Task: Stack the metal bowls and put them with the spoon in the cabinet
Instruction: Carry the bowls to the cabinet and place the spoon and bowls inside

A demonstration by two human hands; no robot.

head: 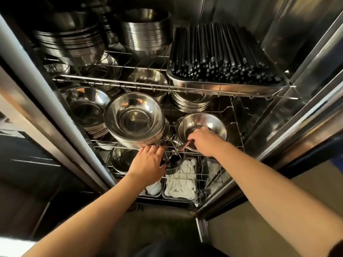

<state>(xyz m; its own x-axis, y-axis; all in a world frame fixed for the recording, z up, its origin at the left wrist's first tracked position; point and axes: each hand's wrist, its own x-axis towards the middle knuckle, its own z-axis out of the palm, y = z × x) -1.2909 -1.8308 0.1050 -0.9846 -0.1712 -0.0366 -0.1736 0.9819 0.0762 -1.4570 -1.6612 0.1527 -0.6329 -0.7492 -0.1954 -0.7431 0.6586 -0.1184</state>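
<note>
Head view looked down into the cabinet [278, 127], its wire shelves crowded with steel. Largest among the task's things was the stack [134, 118] of bowls on the middle shelf: polished, thin-walled, nested tight, the top bowl gleaming and empty. As a pile it probably weighed a fair bit and would slide on the wire, so it was best taken by the rims from both sides. To its right sat a single bowl [202, 127], same shiny steel, likely light, stiff and slippery; a pinch at the rim would serve. The right hand [205, 140] reached into it, fingers curled around a thin reddish handle, apparently the spoon [185, 146], small, rigid and best held mid-handle. The left hand [148, 163] rested at the shelf's front wire below the stack, fingers bent; whether it gripped anything could not be told.
</note>
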